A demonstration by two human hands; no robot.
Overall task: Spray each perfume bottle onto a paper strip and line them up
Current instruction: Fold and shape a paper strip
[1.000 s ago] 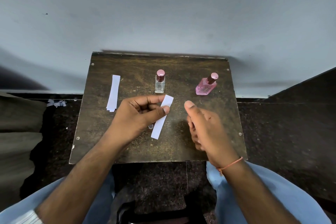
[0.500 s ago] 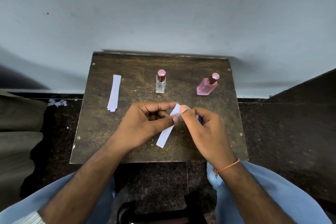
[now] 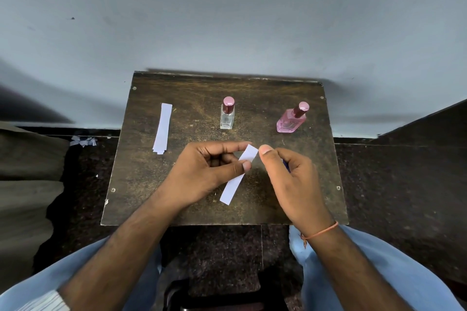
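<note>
**What the view is keeping out of sight**

The left hand point(image 3: 202, 174) is covering the middle of the paper strip point(image 3: 231, 188), so the grip on it is only partly showing. The right hand point(image 3: 290, 184) is curling around something dark blue point(image 3: 286, 165) at centre frame; only a sliver is peeking out, too little to identify. Both forearms and the pale blue trousers point(image 3: 379, 272) are running off the bottom edge. Any lettering on the pink bottle point(image 3: 290, 121) is reading too small. The surface point(image 3: 156, 197) is hiding the floor beneath it.

Single head view looks steeply down, close, onto the table point(image 3: 141, 184).
</note>
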